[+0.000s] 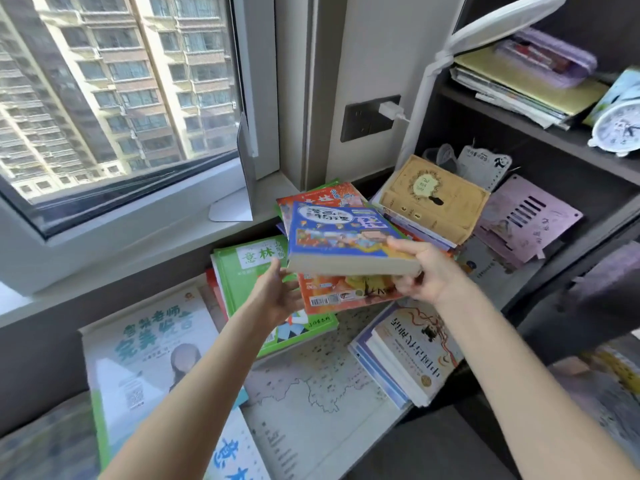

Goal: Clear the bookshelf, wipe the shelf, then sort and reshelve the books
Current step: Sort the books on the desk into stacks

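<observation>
One big window [114, 91] fills the upper left, and down the right edge runs the dark bookshelf [540, 133], one stack of papers lying flat on its upper board. Below, across the bottom centre, a single map sheet [311, 393] is spread out. One large pale workbook [138, 358] lies at lower left, and one green book [249, 265] sits just above it. At lower right there's a stack of white books [408, 355], count unclear. One yellow book [433, 195] tops the pile at right of centre.

And here's the one that matters: one blue book [339, 233], held dead centre above a red-orange book [346, 292]. It's cover up with the page edges facing the bottom of the frame. Its long axis seems to run towards the top, though the wide lens squashes it.

The right hand [422, 271] clamps the book's near right corner, thumb on the cover, fingers under. The left hand [277, 296] is spread palm up, grasping nothing, fingertips at the near left corner. One white alarm clock [620, 129] sits at far right.
</observation>
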Available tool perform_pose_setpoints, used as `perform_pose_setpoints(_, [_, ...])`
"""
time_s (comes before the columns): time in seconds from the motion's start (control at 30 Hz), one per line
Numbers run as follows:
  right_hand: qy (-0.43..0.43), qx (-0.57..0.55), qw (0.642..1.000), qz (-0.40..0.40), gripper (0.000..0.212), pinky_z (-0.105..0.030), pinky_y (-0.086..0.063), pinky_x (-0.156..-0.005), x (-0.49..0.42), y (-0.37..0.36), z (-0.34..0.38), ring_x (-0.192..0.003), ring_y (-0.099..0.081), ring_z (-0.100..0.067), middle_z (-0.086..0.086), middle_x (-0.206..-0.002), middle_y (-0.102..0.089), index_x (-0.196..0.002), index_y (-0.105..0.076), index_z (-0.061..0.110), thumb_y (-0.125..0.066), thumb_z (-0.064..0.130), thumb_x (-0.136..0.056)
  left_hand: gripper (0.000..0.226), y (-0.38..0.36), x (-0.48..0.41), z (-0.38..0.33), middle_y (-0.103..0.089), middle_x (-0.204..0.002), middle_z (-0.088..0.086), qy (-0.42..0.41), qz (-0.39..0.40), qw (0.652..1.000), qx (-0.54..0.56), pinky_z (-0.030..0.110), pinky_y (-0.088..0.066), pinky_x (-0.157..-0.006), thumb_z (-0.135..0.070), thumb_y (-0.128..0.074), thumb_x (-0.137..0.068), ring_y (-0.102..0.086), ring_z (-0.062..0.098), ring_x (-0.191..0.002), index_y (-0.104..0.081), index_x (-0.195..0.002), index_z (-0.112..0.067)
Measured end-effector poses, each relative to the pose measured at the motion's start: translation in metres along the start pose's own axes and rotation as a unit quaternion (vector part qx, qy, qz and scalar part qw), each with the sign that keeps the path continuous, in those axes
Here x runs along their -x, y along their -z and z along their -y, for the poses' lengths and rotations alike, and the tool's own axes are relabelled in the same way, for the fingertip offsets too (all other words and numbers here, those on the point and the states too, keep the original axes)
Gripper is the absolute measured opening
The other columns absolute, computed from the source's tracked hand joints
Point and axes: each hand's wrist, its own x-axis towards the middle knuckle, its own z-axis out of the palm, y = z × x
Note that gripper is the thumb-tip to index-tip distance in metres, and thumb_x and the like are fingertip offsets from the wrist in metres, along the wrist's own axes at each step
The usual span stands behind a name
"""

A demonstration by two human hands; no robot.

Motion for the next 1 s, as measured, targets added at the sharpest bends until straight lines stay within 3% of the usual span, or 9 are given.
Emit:
perform_pose_setpoints(0.07, [0.004,-0.08,0.996,0.047,0.03,-0.01,-0.021,-0.026,0.028,0.01,-0.001,-0.025,-0.038,-0.008,-0.005,-0.051,-0.056,-0.092,-0.053,0.002,-0.067,0.023,-0.076,0.048,0.001,0.006,-0.001,-0.059,-0.126,0.025,0.009,0.004,0.999,-0.035,0.047,-0.048,-0.09,-0.046,-0.028,-0.102,-0.061,0.035,-0.108,-0.053,-0.111,-0.006])
perform_pose_setpoints(0.17, [0.039,-0.099,0.991,0.08,0.072,-0.011,-0.023,-0.025,0.069,0.03,-0.017,-0.024,-0.038,-0.008,-0.005,-0.046,-0.055,-0.089,-0.051,0.002,-0.095,0.027,-0.038,0.055,0.007,0.023,0.0,-0.055,-0.13,0.026,0.004,0.018,0.995,-0.1,0.044,-0.052,-0.082,-0.045,-0.033,-0.101,-0.062,0.034,-0.094,-0.045,-0.129,0.001])
perform_pose_setpoints(0.27, [0.051,-0.082,0.994,0.055,0.092,-0.013,-0.026,-0.024,0.105,0.044,-0.033,-0.024,-0.039,-0.01,-0.009,-0.053,-0.058,-0.095,-0.056,0.0,-0.098,0.03,-0.018,0.059,0.016,0.052,0.007,-0.062,-0.108,0.024,-0.047,-0.014,0.985,-0.163,0.036,-0.057,-0.065,-0.046,-0.038,-0.1,-0.065,0.028,-0.073,-0.047,-0.124,0.006])
perform_pose_setpoints(0.37, [0.04,-0.041,0.998,0.015,0.093,-0.017,-0.033,-0.026,0.127,0.058,-0.06,-0.029,-0.047,-0.013,-0.008,-0.054,-0.06,-0.09,-0.062,0.0,-0.098,0.032,-0.01,0.057,0.018,0.1,0.014,-0.069,-0.078,0.017,0.0,0.127,0.987,-0.097,0.032,-0.057,-0.051,-0.054,-0.041,-0.092,-0.069,0.026,-0.06,-0.056,-0.102,0.0])
perform_pose_setpoints(0.47, [0.03,0.088,0.993,0.067,0.089,-0.024,-0.041,-0.038,0.137,0.07,-0.097,-0.042,-0.056,-0.021,-0.016,-0.068,-0.062,-0.096,-0.064,0.0,-0.097,0.043,-0.025,0.025,0.016,0.135,0.042,-0.07,-0.068,0.007,0.008,0.154,0.979,-0.136,0.025,-0.054,-0.048,-0.034,-0.06,-0.081,-0.067,0.016,-0.053,-0.067,-0.085,-0.01])
perform_pose_setpoints(0.57, [-0.002,0.151,0.974,0.169,0.077,-0.047,-0.049,-0.081,0.146,0.07,-0.12,-0.093,-0.067,-0.036,-0.022,-0.106,-0.069,-0.111,-0.066,0.002,-0.09,0.044,-0.05,0.005,0.032,0.146,0.077,-0.07,-0.067,0.003,0.003,0.094,0.987,-0.132,0.02,-0.054,-0.048,-0.001,-0.067,-0.074,-0.064,0.01,-0.055,-0.068,-0.073,-0.006])
perform_pose_setpoints(0.63, [-0.039,0.116,0.974,0.191,0.06,-0.05,-0.047,-0.092,0.139,0.067,-0.132,-0.102,-0.066,-0.035,-0.019,-0.115,-0.068,-0.108,-0.072,0.007,-0.085,0.041,-0.061,0.028,0.047,0.144,0.09,-0.072,-0.078,0.006,0.021,0.088,0.987,-0.132,0.024,-0.056,-0.059,-0.004,-0.07,-0.062,-0.067,0.014,-0.065,-0.065,-0.09,-0.001])
perform_pose_setpoints(0.8, [-0.109,0.032,0.993,0.016,0.071,-0.046,-0.049,-0.078,0.091,0.063,-0.193,-0.084,-0.064,-0.033,-0.02,-0.109,-0.067,-0.124,-0.06,-0.001,-0.075,0.023,-0.059,0.026,0.052,0.119,0.113,-0.072,-0.092,0.011,0.073,0.083,0.951,-0.288,0.031,-0.057,-0.07,0.002,-0.067,-0.082,-0.069,0.015,-0.073,-0.063,-0.107,-0.005])
perform_pose_setpoints(1.0, [-0.184,-0.117,0.975,-0.035,0.012,-0.041,-0.058,-0.059,0.073,0.07,-0.255,-0.069,-0.071,-0.028,-0.015,-0.086,-0.074,-0.101,-0.065,0.007,-0.062,0.012,-0.091,0.021,0.044,0.083,0.155,-0.056,-0.09,0.009,0.02,-0.065,0.856,-0.512,0.028,-0.038,-0.074,-0.026,-0.069,-0.085,-0.05,0.021,-0.079,-0.056,-0.091,-0.012])
